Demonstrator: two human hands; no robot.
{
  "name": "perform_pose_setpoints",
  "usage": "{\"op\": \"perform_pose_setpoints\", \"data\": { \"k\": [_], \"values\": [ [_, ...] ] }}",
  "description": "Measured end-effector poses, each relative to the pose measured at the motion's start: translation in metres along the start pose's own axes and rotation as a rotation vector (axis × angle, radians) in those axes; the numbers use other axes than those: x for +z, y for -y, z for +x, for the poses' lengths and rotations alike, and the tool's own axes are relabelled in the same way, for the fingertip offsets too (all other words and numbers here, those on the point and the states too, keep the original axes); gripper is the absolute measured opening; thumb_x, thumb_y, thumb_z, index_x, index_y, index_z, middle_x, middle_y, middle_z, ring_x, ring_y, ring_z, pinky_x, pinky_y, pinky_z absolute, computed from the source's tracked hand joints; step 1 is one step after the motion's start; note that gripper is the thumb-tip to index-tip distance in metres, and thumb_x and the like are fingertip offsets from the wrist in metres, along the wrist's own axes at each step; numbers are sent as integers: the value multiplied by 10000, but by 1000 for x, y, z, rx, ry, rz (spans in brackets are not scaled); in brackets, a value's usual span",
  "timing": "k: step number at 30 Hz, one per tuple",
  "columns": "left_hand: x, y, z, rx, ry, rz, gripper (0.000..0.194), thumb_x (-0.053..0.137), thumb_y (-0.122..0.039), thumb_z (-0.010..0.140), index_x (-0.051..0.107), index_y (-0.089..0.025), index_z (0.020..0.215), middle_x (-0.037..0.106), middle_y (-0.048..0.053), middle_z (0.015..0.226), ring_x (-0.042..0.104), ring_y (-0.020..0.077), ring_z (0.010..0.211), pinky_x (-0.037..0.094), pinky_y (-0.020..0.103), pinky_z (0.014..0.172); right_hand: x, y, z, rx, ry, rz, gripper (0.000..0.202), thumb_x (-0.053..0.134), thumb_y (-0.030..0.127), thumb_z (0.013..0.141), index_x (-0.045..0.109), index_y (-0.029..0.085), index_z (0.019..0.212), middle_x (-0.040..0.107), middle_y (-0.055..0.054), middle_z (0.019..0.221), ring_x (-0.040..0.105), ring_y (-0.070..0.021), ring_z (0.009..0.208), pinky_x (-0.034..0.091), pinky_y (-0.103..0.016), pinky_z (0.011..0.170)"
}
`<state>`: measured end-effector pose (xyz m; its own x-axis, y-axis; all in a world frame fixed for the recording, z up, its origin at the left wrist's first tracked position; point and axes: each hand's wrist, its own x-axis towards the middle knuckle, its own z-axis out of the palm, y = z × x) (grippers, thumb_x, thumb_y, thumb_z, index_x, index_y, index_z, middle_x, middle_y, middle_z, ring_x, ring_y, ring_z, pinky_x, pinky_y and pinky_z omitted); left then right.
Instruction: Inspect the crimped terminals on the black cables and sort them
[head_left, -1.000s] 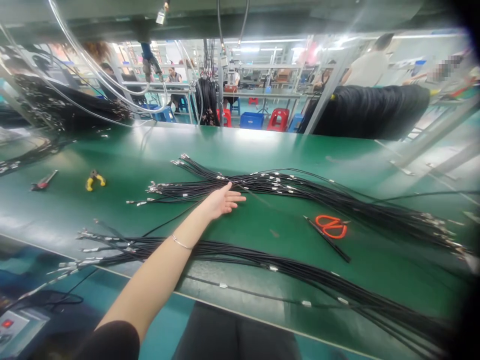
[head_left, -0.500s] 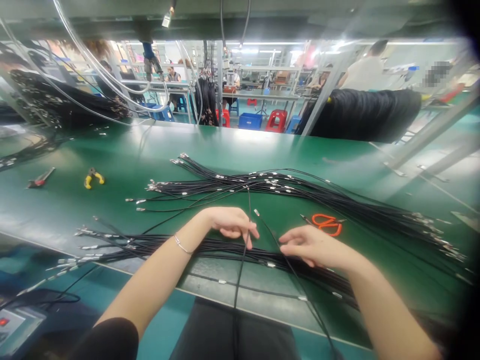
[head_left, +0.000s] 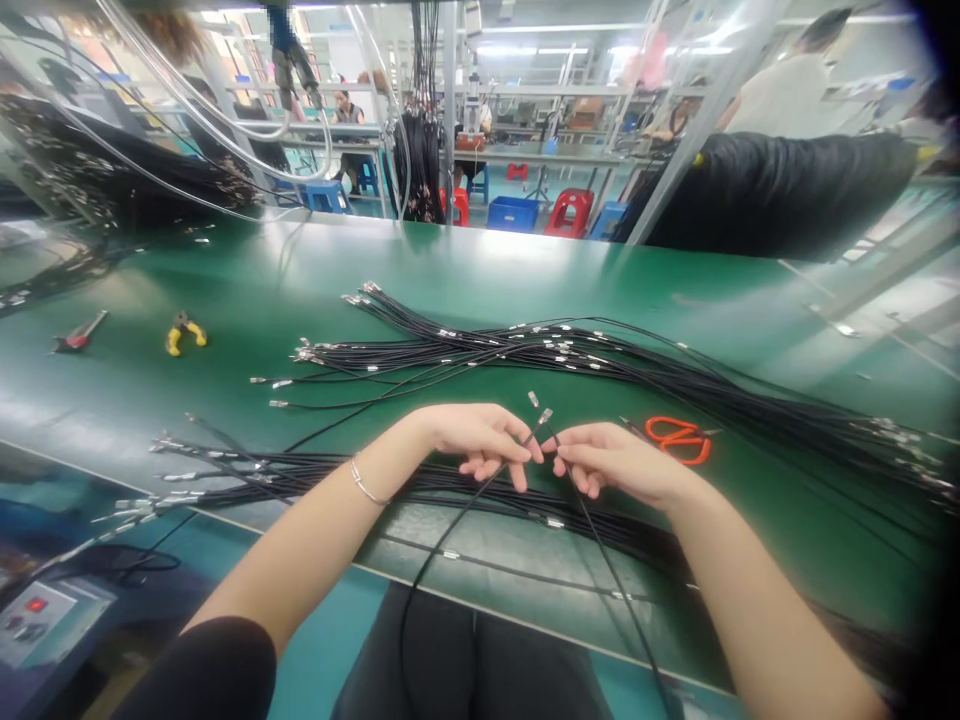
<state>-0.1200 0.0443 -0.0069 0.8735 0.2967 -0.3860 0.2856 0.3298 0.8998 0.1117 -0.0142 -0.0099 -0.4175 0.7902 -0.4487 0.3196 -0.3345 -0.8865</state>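
Between thumb and fingers, my left hand (head_left: 487, 437) pinches a black cable (head_left: 450, 528) near its end, which carries a small metal terminal. My right hand (head_left: 619, 462) grips a second black cable (head_left: 604, 555) close to its terminal end. The two ends cross just in front of my fingertips, and both cables trail down past the table's front edge toward my lap. Beneath my hands lies a bundle of black cables (head_left: 427, 500) with white labels. Beyond them rests another cable bundle (head_left: 645, 365), its ends spread to the left and right.
Orange-handled scissors (head_left: 679, 440) lie right of my right hand. Yellow-handled pliers (head_left: 184, 335) and a red-handled tool (head_left: 79, 335) sit on the green table (head_left: 465, 270) at left. Thick cable hanks (head_left: 795, 195) hang behind, clear tubes (head_left: 217, 120) dangle, and people work farther back.
My hands have come together, bringing the two cable ends from apart to crossing. The left cable has swung from nearly upright to slanting right. The view has tilted slightly downward.
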Motion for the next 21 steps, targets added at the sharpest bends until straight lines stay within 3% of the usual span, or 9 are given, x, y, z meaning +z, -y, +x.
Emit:
{"op": "perform_pose_setpoints", "data": {
  "k": [2,5,9,13,17,21],
  "values": [
    [3,0,-1,101,9,18,246,606,-309,886,621,-143,1067,701,85,864,534,76,422,389,165,330,-5,2,-3,-53,13,-21,335,676,411,796,657,126,971,689,-72,882,551,-70,581,398,-174,449],
    [-1,1,0,234,-159,6,288,615,-319,889,592,-137,1110,690,60,819,499,53,392,351,153,320,-6,3,-4,-118,-59,-44,343,690,429,799,661,130,964,712,-91,895,576,-95,656,370,-183,482],
    [-7,-1,0,328,-292,37,331,609,-343,895,595,-118,1137,691,72,782,476,44,377,314,144,307,2,3,-2,-146,-117,-15,324,713,454,778,631,147,841,726,-84,829,597,-118,672,359,-206,514],
    [-7,-1,2,400,-449,99,337,701,-327,822,656,-92,1060,676,65,752,519,57,452,382,138,343,14,5,0,-156,-123,30,306,772,405,726,610,150,771,726,-74,760,608,-119,647,373,-204,526],
    [-1,0,5,442,-455,115,331,800,-278,711,700,-80,957,679,69,755,611,107,562,508,182,434,24,4,1,-178,-122,56,309,807,383,683,614,146,726,715,-57,698,609,-116,609,427,-217,558],
    [7,0,7,475,-464,10,268,831,-259,672,694,-72,806,693,77,756,659,127,593,554,196,496,30,2,3,-201,-81,113,317,832,363,648,618,142,720,708,-46,672,599,-109,571,453,-228,563]
  ]
}}
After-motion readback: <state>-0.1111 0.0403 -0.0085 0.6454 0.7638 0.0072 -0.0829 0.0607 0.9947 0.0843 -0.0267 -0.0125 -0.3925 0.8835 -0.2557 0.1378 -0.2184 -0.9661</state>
